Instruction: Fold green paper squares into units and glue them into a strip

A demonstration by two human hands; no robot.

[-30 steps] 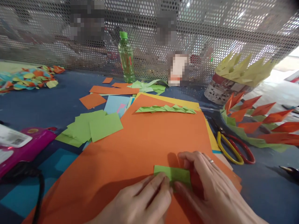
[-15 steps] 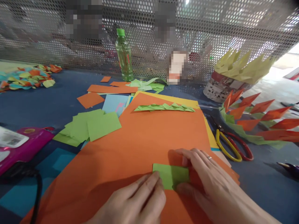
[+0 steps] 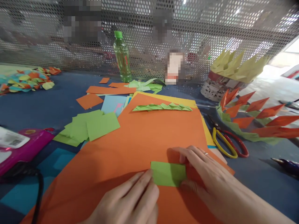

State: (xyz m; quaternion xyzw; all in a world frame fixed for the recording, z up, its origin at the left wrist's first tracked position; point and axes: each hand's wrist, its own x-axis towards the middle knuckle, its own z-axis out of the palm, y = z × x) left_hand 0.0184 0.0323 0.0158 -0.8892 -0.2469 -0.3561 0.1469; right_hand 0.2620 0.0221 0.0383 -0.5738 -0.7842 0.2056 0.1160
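A small folded rectangle of green paper [image 3: 168, 174] lies flat on a large orange sheet [image 3: 140, 143] in front of me. My left hand [image 3: 130, 199] has its fingers pressed together on the paper's left end; its thumb is hidden. Around the right end curls my right hand [image 3: 201, 174], thumb at the lower corner and a finger at the upper one, holding the paper between them. Farther up the orange sheet rests a folded green zigzag strip [image 3: 163, 107]. Several green paper squares [image 3: 102, 126] overlap at the left.
Scissors [image 3: 225, 141], a pen [image 3: 285, 165] and an orange-and-green paper chain [image 3: 247, 133] lie at the right. Behind stand a yellow-spiked paper container [image 3: 221, 84] and a bottle [image 3: 122, 59] by a perforated metal screen [image 3: 140, 18]. A magenta device [image 3: 30, 146] with a black cable is left.
My right thumb has slid outward along the green paper's lower edge to its corner. My left fingers have drawn back slightly to the left. The whole view has shifted a little.
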